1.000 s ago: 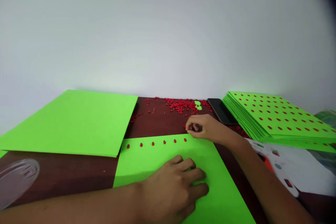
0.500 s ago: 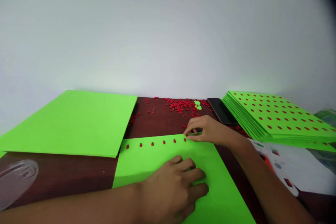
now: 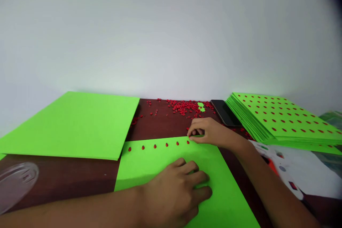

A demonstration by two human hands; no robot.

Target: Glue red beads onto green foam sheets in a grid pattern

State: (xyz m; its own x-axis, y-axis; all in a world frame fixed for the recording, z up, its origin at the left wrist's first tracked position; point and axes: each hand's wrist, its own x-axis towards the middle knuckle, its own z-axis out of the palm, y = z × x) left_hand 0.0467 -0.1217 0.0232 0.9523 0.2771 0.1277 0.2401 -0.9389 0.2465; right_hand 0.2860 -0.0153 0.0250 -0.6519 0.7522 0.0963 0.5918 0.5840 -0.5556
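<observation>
A bright green sheet (image 3: 149,171) lies before me, with a row of small red ladybug-like pieces (image 3: 155,146) along its far edge. My left hand (image 3: 176,190) rests on the sheet, fingers apart and a little bent, holding nothing. At the right end of the row, my right hand (image 3: 210,131) pinches another small red ladybug-like piece (image 3: 189,137) between thumb and finger, mostly covered by the fingertips. This piece is right at the sheet's far edge, just beyond the last one in the row.
Loose red pieces (image 3: 183,107) lie scattered near the wall, beside green flower-shaped bits (image 3: 201,107) and a phone (image 3: 226,113). Plain green sheets (image 3: 77,124) are at left, red-dotted sheets (image 3: 283,115) stacked at right. A clear plastic lid (image 3: 20,183) and a glue gun (image 3: 284,171) flank me.
My right hand has shifted very slightly left, its fingers still pinched at the sheet's far edge. My left hand has stayed where it was.
</observation>
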